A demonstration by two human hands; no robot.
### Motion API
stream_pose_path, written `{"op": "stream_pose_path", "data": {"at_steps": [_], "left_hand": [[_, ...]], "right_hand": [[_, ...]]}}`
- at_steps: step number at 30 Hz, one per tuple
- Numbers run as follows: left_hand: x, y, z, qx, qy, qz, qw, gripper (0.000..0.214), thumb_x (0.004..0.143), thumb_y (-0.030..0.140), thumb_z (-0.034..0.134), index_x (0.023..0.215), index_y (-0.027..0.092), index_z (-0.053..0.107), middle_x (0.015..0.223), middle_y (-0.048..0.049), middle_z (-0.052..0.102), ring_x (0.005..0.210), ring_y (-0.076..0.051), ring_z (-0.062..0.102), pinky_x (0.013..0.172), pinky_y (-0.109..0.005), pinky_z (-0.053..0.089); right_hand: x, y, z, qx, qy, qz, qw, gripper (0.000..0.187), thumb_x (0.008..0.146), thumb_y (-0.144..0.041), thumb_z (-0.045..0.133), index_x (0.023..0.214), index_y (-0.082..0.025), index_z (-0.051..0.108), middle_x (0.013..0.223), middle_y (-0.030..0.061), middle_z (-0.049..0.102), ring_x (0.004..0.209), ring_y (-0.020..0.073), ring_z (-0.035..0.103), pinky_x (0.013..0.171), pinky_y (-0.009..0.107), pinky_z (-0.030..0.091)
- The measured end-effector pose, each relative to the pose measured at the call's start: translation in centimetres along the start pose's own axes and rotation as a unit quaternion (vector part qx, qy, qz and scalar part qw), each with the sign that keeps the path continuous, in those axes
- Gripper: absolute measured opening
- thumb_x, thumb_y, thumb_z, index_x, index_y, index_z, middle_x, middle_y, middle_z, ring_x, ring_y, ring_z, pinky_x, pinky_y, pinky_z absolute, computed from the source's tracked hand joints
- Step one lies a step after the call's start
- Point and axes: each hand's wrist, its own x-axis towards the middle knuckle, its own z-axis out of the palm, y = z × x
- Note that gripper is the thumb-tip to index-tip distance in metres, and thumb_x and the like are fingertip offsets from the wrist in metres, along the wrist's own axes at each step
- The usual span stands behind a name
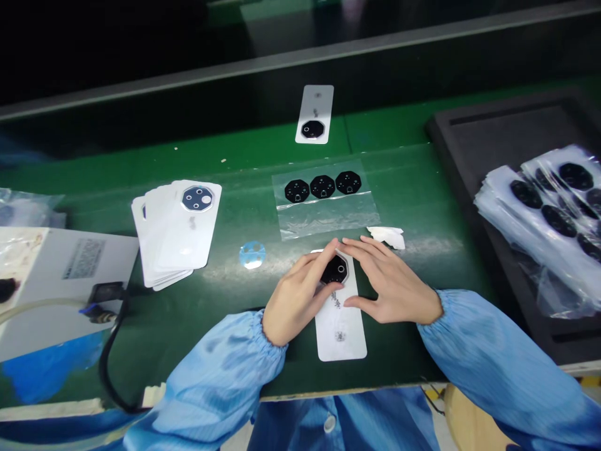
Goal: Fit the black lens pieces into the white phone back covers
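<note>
A white phone back cover (347, 335) lies flat on the green work surface in front of me. At its far end is a black octagonal camera lens cover (336, 269). My left hand (300, 291) rests over the left side of that lens cover, fingers stretched out and thumb at its near edge. On the other side my right hand (387, 279) has its fingers extended to the cover's far edge, its thumb beside the white panel. Neither hand grasps anything that I can see. The hands partly hide the lens cover's left and far edges.
At left lies a stack of white back covers (181, 232), beside a blue film disc (252, 254). Ahead are a clear sheet with black lens covers (322, 186), another back cover (314, 113) and crumpled white paper (387, 237). A dark tray (488, 125) holds bagged parts; a white box (70, 250) stands left.
</note>
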Motion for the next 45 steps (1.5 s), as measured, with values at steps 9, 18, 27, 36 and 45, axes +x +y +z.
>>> {"op": "stream_pose_path", "data": {"at_steps": [9,18,27,36,45], "left_hand": [[-0.09,0.21,0.17,0.022,0.004,0.002,1.000,0.081,0.089,0.026,0.063,0.154,0.028,0.013,0.128,-0.0088,0.062,0.116,-0.021,0.057,0.098,-0.036,0.050],[0.21,0.11,0.10,0.011,0.005,0.015,1.000,0.081,0.088,0.022,0.065,0.153,0.029,0.017,0.130,-0.0066,0.062,0.115,-0.020,0.057,0.098,-0.034,0.050],[-0.08,0.06,0.39,-0.004,0.015,-0.015,1.000,0.081,0.086,0.021,0.068,0.152,0.031,0.021,0.131,-0.0037,0.062,0.115,-0.016,0.057,0.099,-0.030,0.050],[-0.22,0.28,0.75,0.009,0.028,-0.022,0.999,0.081,0.087,0.023,0.067,0.152,0.031,0.020,0.130,-0.0029,0.063,0.116,-0.016,0.057,0.099,-0.030,0.050],[-0.29,0.52,0.71,0.056,0.035,-0.011,0.998,0.081,0.087,0.027,0.067,0.153,0.028,0.019,0.129,-0.0055,0.063,0.112,-0.019,0.060,0.092,-0.031,0.052]], "right_hand": [[0.06,-0.12,-0.07,-0.008,0.000,0.000,1.000,0.087,0.084,-0.048,0.063,0.150,-0.012,0.018,0.147,0.0163,0.042,0.140,0.0316,0.031,0.116,0.054,0.028],[0.11,-0.10,-0.11,-0.009,-0.007,-0.004,1.000,0.087,0.083,-0.047,0.065,0.148,-0.010,0.020,0.145,0.0160,0.045,0.140,0.0276,0.034,0.119,0.049,0.024],[0.10,-0.23,-0.09,-0.008,0.004,-0.014,1.000,0.082,0.082,-0.043,0.066,0.144,-0.007,0.027,0.143,0.0187,0.046,0.139,0.0269,0.035,0.120,0.049,0.023],[0.08,-0.26,-0.14,-0.024,0.004,-0.018,1.000,0.079,0.083,-0.044,0.066,0.142,-0.005,0.031,0.142,0.0185,0.047,0.139,0.0260,0.035,0.120,0.047,0.024],[-0.13,-0.18,-0.16,-0.050,-0.016,-0.042,0.998,0.053,0.087,-0.045,0.061,0.127,-0.010,0.055,0.148,0.0165,0.042,0.142,0.0271,0.030,0.120,0.050,0.020]]}}
